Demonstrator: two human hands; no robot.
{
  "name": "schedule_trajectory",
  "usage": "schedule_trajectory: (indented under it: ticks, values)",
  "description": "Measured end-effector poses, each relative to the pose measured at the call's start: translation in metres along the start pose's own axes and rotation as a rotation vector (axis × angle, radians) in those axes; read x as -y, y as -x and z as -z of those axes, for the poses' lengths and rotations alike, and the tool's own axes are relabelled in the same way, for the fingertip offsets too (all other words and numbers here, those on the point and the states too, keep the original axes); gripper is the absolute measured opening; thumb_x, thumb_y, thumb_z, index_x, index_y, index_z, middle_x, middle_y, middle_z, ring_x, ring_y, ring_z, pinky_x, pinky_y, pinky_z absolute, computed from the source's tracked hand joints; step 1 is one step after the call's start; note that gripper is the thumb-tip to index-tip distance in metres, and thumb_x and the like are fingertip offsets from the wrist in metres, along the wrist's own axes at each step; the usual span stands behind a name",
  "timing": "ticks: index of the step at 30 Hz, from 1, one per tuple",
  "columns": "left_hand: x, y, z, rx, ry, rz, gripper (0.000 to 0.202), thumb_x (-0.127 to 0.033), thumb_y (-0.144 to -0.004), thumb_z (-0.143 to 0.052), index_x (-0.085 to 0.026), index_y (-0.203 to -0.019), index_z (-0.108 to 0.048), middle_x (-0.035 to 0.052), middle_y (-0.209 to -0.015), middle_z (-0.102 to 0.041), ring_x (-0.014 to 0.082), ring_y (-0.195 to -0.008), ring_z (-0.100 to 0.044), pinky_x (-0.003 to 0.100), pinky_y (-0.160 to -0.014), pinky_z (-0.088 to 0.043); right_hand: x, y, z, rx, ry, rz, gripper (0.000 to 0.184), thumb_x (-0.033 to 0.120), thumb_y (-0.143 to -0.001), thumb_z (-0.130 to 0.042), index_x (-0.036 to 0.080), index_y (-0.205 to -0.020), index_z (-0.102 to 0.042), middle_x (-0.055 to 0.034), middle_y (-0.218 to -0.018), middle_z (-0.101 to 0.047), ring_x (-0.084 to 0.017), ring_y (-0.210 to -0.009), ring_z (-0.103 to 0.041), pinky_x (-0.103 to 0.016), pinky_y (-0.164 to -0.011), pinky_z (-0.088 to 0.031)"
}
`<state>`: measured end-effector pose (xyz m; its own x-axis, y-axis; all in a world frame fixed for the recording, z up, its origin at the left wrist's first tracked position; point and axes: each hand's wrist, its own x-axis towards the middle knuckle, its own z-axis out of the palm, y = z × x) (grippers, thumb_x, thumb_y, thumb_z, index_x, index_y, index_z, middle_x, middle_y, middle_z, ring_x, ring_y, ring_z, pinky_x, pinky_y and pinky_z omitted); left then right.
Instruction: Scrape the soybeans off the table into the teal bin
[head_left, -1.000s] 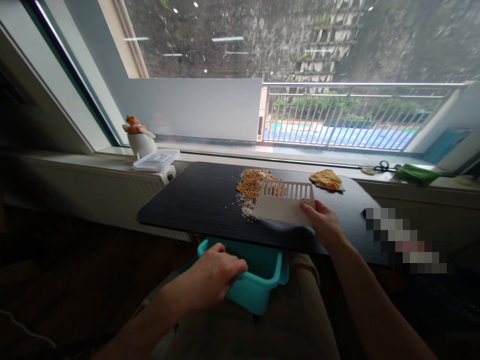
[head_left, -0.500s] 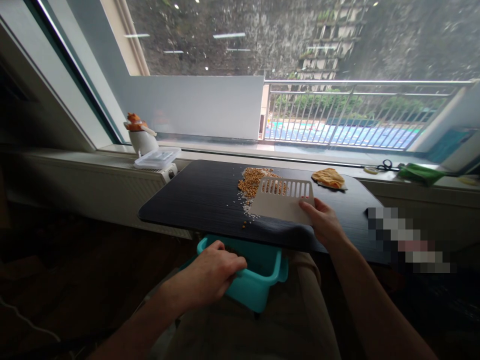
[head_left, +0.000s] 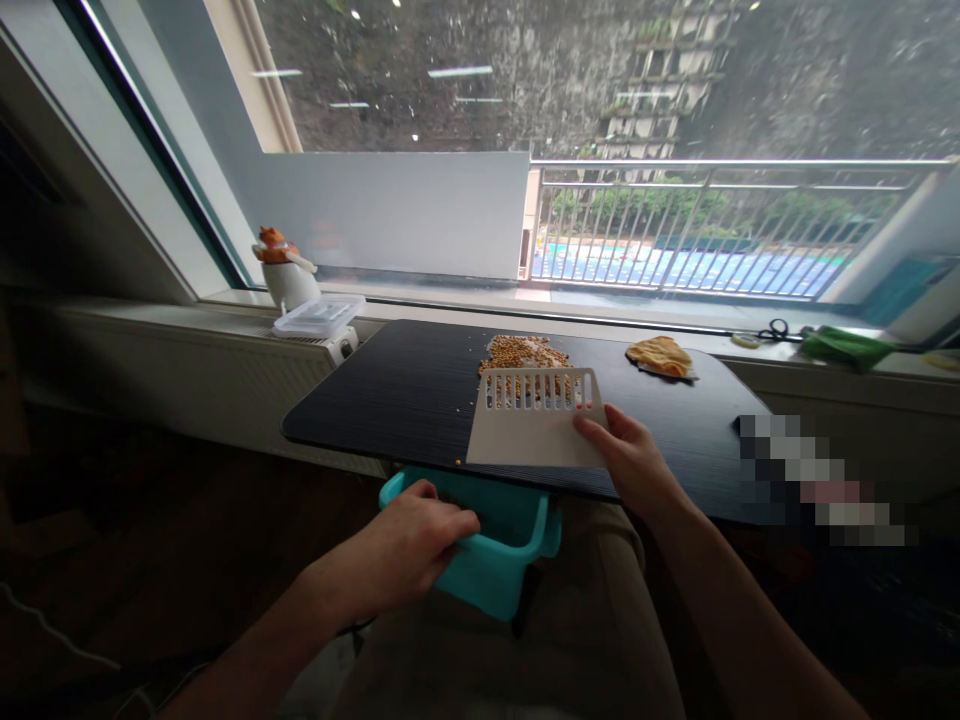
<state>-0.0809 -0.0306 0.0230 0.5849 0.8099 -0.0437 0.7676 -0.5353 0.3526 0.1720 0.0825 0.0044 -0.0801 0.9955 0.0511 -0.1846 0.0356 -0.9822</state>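
My right hand (head_left: 626, 450) grips the right edge of a flat white scraper (head_left: 536, 435) with a row of slots along its far side. The scraper is over the near part of the dark table (head_left: 375, 400). Through its slots and beyond it shows a pile of yellow kernels mixed with white grains (head_left: 525, 352). One loose kernel lies by the scraper's near left corner. Below the table's front edge, my left hand (head_left: 424, 535) is closed on the near rim of a turquoise bin (head_left: 491, 580). The bin's contents are mostly hidden in shadow.
A folded yellow cloth (head_left: 660, 357) lies at the table's far right. On the sill are a green cloth (head_left: 847, 347), black scissors (head_left: 776, 330), a clear plastic lid (head_left: 319, 316) and a white pot with an orange top (head_left: 289, 285). A radiator (head_left: 300, 390) stands at left.
My right hand has drawn the scraper left and toward me, nearer the table edge. My left hand and the bin have shifted slightly left.
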Motion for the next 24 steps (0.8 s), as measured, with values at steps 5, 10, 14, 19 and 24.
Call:
schedule_trajectory:
  ticks: [5, 10, 14, 19, 24]
  values:
    - [0.000, 0.000, 0.003, 0.016, -0.003, 0.004, 0.017, -0.006, -0.087, -0.048, -0.021, -0.077, -0.048, -0.0032, -0.075, -0.059, 0.0174, -0.070, -0.053, 0.032, -0.083, -0.034, 0.013, -0.027, 0.007, -0.251, -0.001, 0.148, 0.029, 0.035, -0.062, -0.078, 0.021, -0.087, -0.069, 0.0008, -0.077, -0.073, -0.017, -0.067, -0.066, -0.028, -0.066, -0.053]
    - [-0.001, -0.002, 0.003, 0.020, -0.011, 0.013, 0.018, -0.005, -0.084, -0.049, -0.021, -0.076, -0.048, -0.0033, -0.075, -0.059, 0.0177, -0.071, -0.051, 0.031, -0.080, -0.034, 0.009, -0.049, 0.017, -0.310, 0.073, 0.143, 0.025, 0.033, -0.061, -0.074, 0.021, -0.081, -0.067, 0.0019, -0.069, -0.070, -0.017, -0.062, -0.063, -0.028, -0.060, -0.050]
    - [-0.001, -0.003, 0.003, 0.037, -0.015, 0.022, 0.018, -0.004, -0.082, -0.049, -0.021, -0.076, -0.048, -0.0032, -0.074, -0.058, 0.0180, -0.072, -0.051, 0.032, -0.081, -0.034, 0.000, -0.053, 0.023, -0.314, 0.082, 0.113, 0.025, 0.033, -0.059, -0.074, 0.021, -0.080, -0.067, 0.0019, -0.068, -0.070, -0.017, -0.061, -0.063, -0.029, -0.059, -0.050]
    - [-0.001, -0.003, 0.003, 0.036, 0.000, 0.021, 0.018, -0.004, -0.082, -0.048, -0.021, -0.076, -0.047, -0.0030, -0.074, -0.057, 0.0178, -0.072, -0.051, 0.031, -0.080, -0.035, -0.005, -0.052, 0.025, -0.305, 0.078, 0.076, 0.024, 0.032, -0.058, -0.074, 0.021, -0.078, -0.068, 0.0019, -0.066, -0.070, -0.016, -0.058, -0.063, -0.028, -0.057, -0.051]
    - [-0.001, -0.004, 0.002, 0.052, -0.007, 0.026, 0.017, -0.006, -0.082, -0.047, -0.021, -0.076, -0.048, -0.0019, -0.075, -0.059, 0.0184, -0.073, -0.050, 0.031, -0.078, -0.036, -0.003, -0.051, 0.025, -0.289, 0.059, 0.057, 0.026, 0.033, -0.058, -0.074, 0.021, -0.080, -0.068, 0.0007, -0.068, -0.072, -0.018, -0.061, -0.066, -0.030, -0.060, -0.053]
